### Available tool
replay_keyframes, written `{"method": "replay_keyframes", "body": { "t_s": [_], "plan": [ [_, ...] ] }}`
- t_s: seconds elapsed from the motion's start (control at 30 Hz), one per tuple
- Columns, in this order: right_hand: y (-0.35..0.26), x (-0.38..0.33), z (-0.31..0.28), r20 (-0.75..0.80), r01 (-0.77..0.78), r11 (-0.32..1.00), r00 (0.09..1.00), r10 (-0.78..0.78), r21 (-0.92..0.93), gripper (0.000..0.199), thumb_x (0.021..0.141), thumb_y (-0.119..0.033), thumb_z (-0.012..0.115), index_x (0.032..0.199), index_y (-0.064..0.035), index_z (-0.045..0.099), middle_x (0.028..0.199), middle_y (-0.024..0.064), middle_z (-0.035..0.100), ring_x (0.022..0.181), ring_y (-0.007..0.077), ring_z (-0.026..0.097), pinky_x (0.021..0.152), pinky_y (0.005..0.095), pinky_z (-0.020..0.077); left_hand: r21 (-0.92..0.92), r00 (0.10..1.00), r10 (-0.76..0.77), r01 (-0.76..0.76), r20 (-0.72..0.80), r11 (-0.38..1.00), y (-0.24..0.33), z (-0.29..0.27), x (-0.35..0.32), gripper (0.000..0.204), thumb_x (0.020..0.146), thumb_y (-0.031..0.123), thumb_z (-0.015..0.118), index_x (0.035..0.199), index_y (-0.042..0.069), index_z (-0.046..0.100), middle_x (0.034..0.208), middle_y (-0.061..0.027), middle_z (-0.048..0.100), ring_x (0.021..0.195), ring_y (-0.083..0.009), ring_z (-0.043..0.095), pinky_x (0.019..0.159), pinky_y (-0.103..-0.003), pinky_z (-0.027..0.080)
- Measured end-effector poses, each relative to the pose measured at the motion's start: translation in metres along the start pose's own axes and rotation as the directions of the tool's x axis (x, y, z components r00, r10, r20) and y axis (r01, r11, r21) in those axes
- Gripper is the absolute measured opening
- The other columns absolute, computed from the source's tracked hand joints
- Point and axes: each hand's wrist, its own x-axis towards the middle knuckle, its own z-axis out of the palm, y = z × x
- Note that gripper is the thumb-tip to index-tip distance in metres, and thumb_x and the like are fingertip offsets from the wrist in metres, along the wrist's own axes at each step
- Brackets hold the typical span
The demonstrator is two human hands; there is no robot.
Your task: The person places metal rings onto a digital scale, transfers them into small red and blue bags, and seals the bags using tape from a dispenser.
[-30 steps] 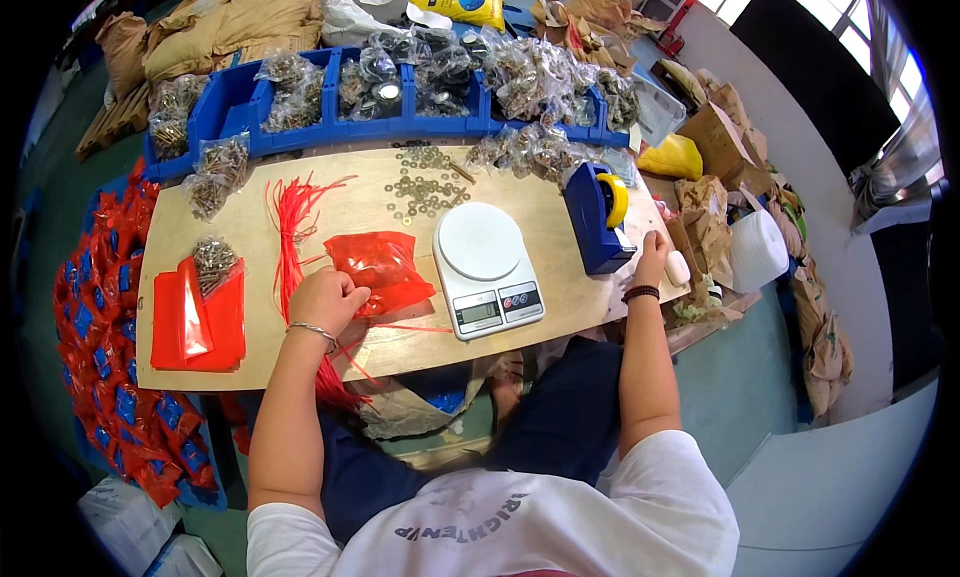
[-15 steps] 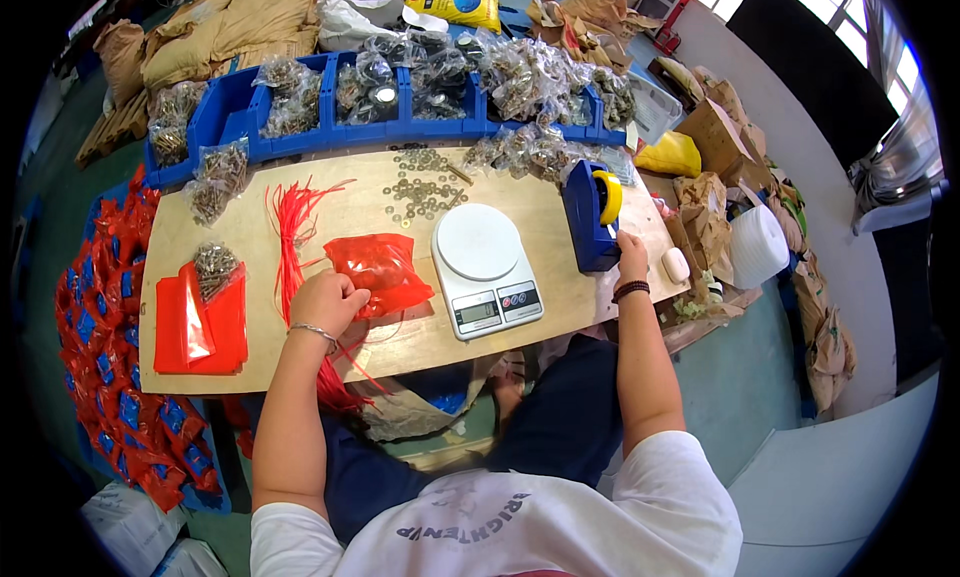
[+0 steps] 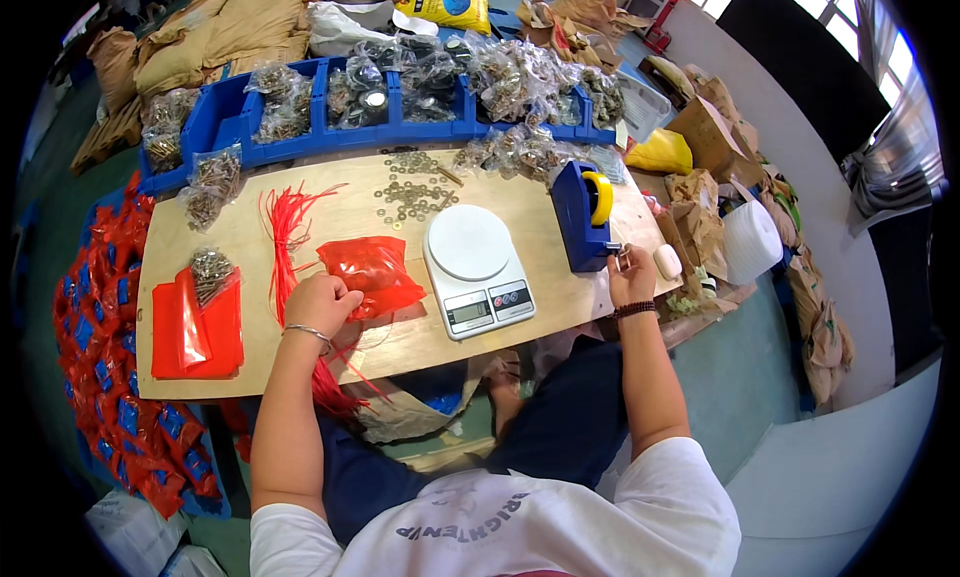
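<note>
My left hand (image 3: 322, 305) is closed on the lower left corner of a red plastic bag (image 3: 370, 269), which lies flat on the wooden table with something bulky inside. At the front end of a blue tape dispenser (image 3: 582, 222) with a yellow roll (image 3: 598, 197), my right hand (image 3: 632, 277) has its fingers curled together. A small shiny bit of tape seems to show at its fingertips. Between the hands stands a white kitchen scale (image 3: 470, 245) with a bare round pan. Red plastic ties (image 3: 285, 237) lie just beyond my left hand.
Flat red bags (image 3: 170, 327) and a clear bag of screws (image 3: 212, 274) lie at the left. Loose washers (image 3: 412, 197) are spread behind the scale. Blue bins (image 3: 300, 137) with bagged parts line the far edge. Filled red bags (image 3: 105, 347) are heaped left of the table.
My right hand has turned and come slightly away from the dispenser's front end, its fingers now curled upward. My left hand keeps its hold on the red bag. The whole view has shifted a little.
</note>
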Motion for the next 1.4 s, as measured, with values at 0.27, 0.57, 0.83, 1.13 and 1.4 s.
{"method": "replay_keyframes", "body": {
  "t_s": [0.27,0.57,0.83,1.13,1.4],
  "plan": [
    [0.001,-0.005,-0.031,-0.092,-0.119,0.979,0.990,0.104,-0.167,0.009,0.071,-0.017,0.055,0.077,-0.0147,0.049,0.079,-0.0013,0.052,0.078,0.0128,0.045,0.074,0.0305,0.0316,-0.008,1.000,0.019,-0.019,-0.009,1.000,0.000,0.001,0.001,0.028,0.069,0.031,0.067,0.061,0.004,0.061,0.068,-0.0129,0.057,0.064,-0.0275,0.058,0.058,-0.038,0.045],
    [0.003,0.001,-0.033,-0.052,-0.553,0.778,0.824,0.565,-0.298,0.020,0.082,-0.025,0.053,0.069,-0.0106,0.047,0.062,0.0018,0.046,0.054,0.0148,0.042,0.047,0.0254,0.0330,-0.027,0.998,0.047,-0.048,-0.037,0.998,-0.001,0.004,0.002,0.028,0.067,0.029,0.068,0.061,0.003,0.059,0.065,-0.0133,0.056,0.061,-0.0268,0.057,0.057,-0.037,0.044],
    [0.012,-0.018,-0.005,0.182,-0.600,0.586,0.598,0.781,-0.544,0.015,0.086,-0.021,0.054,0.076,-0.0127,0.047,0.064,-0.0004,0.045,0.055,0.0107,0.043,0.045,0.0202,0.0332,-0.031,0.995,0.075,-0.077,-0.063,0.997,-0.002,0.012,0.000,0.028,0.069,0.030,0.066,0.062,0.004,0.060,0.066,-0.0130,0.056,0.061,-0.0267,0.056,0.057,-0.037,0.044],
    [0.061,-0.074,0.070,0.510,-0.059,0.675,0.608,0.608,-0.735,0.004,0.083,-0.010,0.054,0.081,-0.0090,0.050,0.064,-0.0012,0.046,0.054,0.0065,0.041,0.046,0.0196,0.0327,0.006,1.000,0.010,-0.010,-0.023,1.000,0.005,0.011,-0.001,0.030,0.072,0.032,0.063,0.063,0.005,0.061,0.073,-0.0109,0.057,0.065,-0.0263,0.056,0.060,-0.037,0.044],
    [0.122,-0.155,0.116,0.767,0.612,0.509,0.274,0.581,-0.605,0.017,0.078,-0.017,0.062,0.086,-0.0042,0.055,0.066,0.0061,0.059,0.059,0.0145,0.058,0.056,0.0276,0.0457,0.046,0.998,0.053,-0.051,-0.044,0.998,0.006,0.013,-0.003,0.031,0.076,0.032,0.059,0.064,0.004,0.060,0.074,-0.0122,0.056,0.065,-0.0284,0.056,0.060,-0.039,0.043]
  ]
}}
